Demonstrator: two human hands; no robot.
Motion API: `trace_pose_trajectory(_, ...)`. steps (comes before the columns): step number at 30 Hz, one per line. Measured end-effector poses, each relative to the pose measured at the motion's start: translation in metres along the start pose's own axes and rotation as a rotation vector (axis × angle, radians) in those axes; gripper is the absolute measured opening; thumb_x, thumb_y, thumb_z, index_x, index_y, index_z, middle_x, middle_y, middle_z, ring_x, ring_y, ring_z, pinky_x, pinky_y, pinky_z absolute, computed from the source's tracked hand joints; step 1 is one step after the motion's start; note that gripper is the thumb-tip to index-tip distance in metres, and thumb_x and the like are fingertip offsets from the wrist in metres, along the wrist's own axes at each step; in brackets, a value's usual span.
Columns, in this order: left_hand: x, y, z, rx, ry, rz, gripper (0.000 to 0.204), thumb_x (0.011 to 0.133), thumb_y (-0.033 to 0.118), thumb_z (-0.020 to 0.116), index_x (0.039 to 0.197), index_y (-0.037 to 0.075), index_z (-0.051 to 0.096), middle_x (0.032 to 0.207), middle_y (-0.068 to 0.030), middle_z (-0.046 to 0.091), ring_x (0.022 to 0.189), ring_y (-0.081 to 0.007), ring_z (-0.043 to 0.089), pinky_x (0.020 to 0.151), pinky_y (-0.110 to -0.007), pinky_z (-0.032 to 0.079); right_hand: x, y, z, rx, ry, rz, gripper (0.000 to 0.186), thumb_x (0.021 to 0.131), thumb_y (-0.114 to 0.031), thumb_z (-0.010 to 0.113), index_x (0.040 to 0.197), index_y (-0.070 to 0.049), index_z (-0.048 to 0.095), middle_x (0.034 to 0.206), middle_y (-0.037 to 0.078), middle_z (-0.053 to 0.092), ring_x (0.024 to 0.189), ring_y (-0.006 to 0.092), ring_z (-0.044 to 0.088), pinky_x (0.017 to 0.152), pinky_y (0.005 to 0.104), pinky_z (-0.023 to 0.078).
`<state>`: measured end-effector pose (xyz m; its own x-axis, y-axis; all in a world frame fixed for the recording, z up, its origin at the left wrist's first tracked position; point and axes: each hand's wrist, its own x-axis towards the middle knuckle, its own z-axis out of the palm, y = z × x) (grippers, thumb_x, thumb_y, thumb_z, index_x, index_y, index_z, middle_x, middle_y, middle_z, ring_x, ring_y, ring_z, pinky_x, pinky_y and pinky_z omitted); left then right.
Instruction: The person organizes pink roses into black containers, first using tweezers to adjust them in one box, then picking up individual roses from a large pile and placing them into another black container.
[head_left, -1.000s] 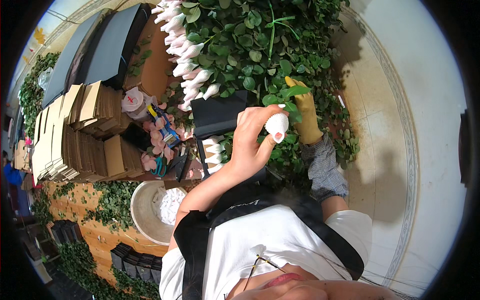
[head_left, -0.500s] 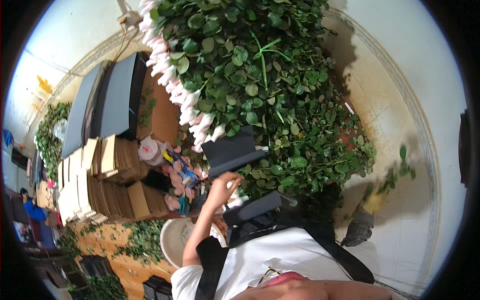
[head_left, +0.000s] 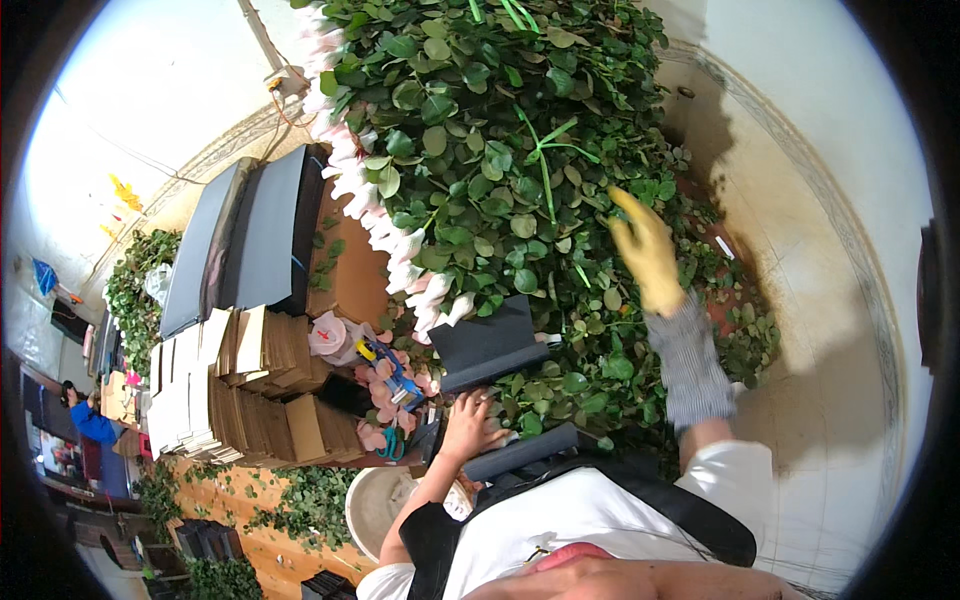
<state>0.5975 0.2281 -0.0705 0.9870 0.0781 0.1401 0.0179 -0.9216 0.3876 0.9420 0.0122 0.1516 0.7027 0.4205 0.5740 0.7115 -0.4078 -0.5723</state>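
My left hand (head_left: 468,425) is bare, with its fingers stretched out just below a black folded sheet (head_left: 488,345). A second black piece (head_left: 522,452) lies close to my body. My right hand (head_left: 648,255) wears a yellow glove under a grey knitted sleeve guard. Its fingers are spread over the big pile of leafy rose stems (head_left: 480,150), and nothing shows in it. Pale pink wrapped rose heads (head_left: 385,230) line the pile's left edge. Green ties (head_left: 545,155) lie on the leaves.
Stacked brown cardboard pieces (head_left: 265,425) and dark grey boards (head_left: 265,235) stand to the left. Teal-handled scissors (head_left: 390,443), a blue and yellow tool (head_left: 385,370) and pink petals lie between them and me. A pale bin (head_left: 372,505) stands below, beside leaf litter on the floor.
My right hand has swung up from the lower right, where it held a leafy stem, to over the pile; that stem no longer shows. My left fingers have spread below the sheet. The view has shifted.
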Motion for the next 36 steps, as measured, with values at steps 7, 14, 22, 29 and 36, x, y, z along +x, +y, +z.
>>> trace_pose_trajectory(7, -0.004, 0.003, 0.016, 0.091, 0.025, -0.080, 0.068, 0.077, 0.048, 0.079, 0.126, 0.006, 0.058, 0.138, -0.0173, 0.047, 0.129, -0.0421, 0.040, 0.108, -0.054, 0.035, 0.222, -0.038, 0.141, -0.369, 0.027, -0.391, 0.028, 0.087, -0.007, 0.064, 0.114, -0.008, 0.065, 0.097, 0.012, 0.069, 0.089, 0.0293, 0.066, 0.083, 0.0410, 0.053)
trace_pose_trajectory(14, -0.015, -0.006, 0.022, -0.024, 0.043, -0.152, 0.070, 0.076, 0.044, 0.080, 0.128, 0.006, 0.056, 0.138, -0.0192, 0.046, 0.130, -0.0430, 0.039, 0.110, -0.054, 0.033, 0.212, -0.039, 0.181, -0.649, 0.139, -0.384, 0.015, 0.080, -0.011, 0.061, 0.089, -0.015, 0.073, 0.085, 0.006, 0.073, 0.085, 0.0268, 0.069, 0.084, 0.0407, 0.051)
trace_pose_trajectory(22, -0.002, 0.001, 0.029, 0.078, 0.047, -0.095, 0.076, 0.076, 0.051, 0.078, 0.131, 0.005, 0.055, 0.132, -0.0205, 0.049, 0.128, -0.0409, 0.041, 0.108, -0.055, 0.033, 0.118, -0.052, 0.077, -0.400, -0.129, -0.696, 0.020, 0.082, -0.003, 0.058, 0.099, -0.008, 0.068, 0.085, 0.010, 0.068, 0.094, 0.0277, 0.065, 0.099, 0.0405, 0.047)
trace_pose_trajectory(29, -0.022, -0.018, 0.040, 0.028, 0.039, -0.152, 0.085, 0.073, 0.060, 0.078, 0.138, 0.013, 0.050, 0.140, -0.0289, 0.041, 0.128, -0.0446, 0.042, 0.104, -0.057, 0.035, -0.024, -0.064, 0.015, -0.462, -0.353, -0.622, 0.020, 0.082, 0.004, 0.062, 0.098, -0.007, 0.068, 0.069, 0.008, 0.062, 0.070, 0.0243, 0.062, 0.083, 0.0401, 0.052)
trace_pose_trajectory(36, 0.010, -0.002, 0.015, 0.014, -0.042, -0.178, 0.073, 0.069, 0.056, 0.078, 0.125, 0.012, 0.061, 0.124, -0.0209, 0.055, 0.117, -0.0377, 0.050, 0.099, -0.050, 0.038, -0.138, -0.033, -0.027, -0.247, -0.534, -0.391, 0.023, 0.085, -0.004, 0.065, 0.107, -0.007, 0.069, 0.074, 0.011, 0.063, 0.068, 0.0329, 0.059, 0.073, 0.0469, 0.050)
